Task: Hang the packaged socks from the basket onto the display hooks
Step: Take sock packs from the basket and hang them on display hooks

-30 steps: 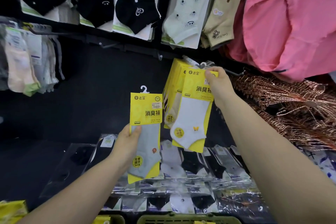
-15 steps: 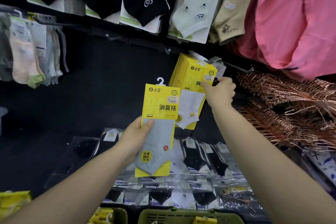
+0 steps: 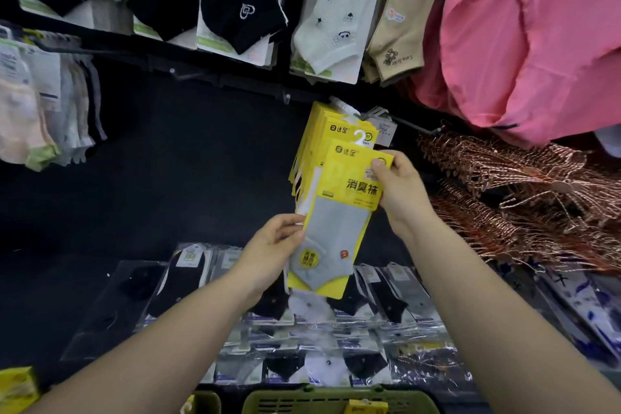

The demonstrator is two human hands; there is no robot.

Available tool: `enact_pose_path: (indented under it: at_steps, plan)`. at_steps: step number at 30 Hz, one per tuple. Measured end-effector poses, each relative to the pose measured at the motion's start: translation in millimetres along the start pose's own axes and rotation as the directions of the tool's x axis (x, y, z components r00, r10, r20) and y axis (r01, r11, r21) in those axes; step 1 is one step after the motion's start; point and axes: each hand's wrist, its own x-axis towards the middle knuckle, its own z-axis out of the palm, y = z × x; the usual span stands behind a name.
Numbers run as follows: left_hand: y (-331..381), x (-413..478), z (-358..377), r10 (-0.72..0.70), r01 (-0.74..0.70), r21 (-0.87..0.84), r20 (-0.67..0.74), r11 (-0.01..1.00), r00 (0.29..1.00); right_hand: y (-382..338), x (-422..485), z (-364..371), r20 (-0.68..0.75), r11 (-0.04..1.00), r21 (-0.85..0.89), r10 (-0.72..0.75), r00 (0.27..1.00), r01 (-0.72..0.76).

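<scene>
At centre frame the sock pack (image 3: 339,222) stood nearly upright, its hanger loop (image 3: 360,137) topmost, just below the display hook (image 3: 346,109) carrying the yellow packs (image 3: 319,131). The right hand (image 3: 400,191) pinched its upper right corner, nearer the hook; the left hand (image 3: 268,252) pinched its lower left edge.

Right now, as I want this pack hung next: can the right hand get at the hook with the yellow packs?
Probably yes. The right hand pinches the grey sock pack by its top corner just below that hook, with nothing between; the left hand holds its lower side.
</scene>
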Motion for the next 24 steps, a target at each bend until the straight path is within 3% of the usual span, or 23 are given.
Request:
enact_pose_path:
  at_steps: [4, 11, 19, 24]
  plan:
    - [1, 3, 1, -0.003, 0.003, 0.008, -0.002, 1.0, 1.0, -4, 21, -9, -0.084, 0.999, 0.035, 0.012, 0.996, -0.009]
    - [-2, 9, -4, -0.016, 0.016, 0.029, -0.001, 0.999, 1.0, -8, 53, 12, -0.048, 0.996, 0.039, 0.081, 0.996, -0.079]
    - [-2, 7, -10, -0.107, 0.106, 0.026, 0.038, 0.994, 0.994, 0, 73, 29, -0.257, 0.983, -0.128, 0.093, 0.962, -0.129]
    - [4, 0, -5, -0.131, 0.126, 0.076, 0.075, 0.989, 0.988, -1, 63, 19, -0.278, 0.973, -0.156, 0.122, 0.953, -0.17]
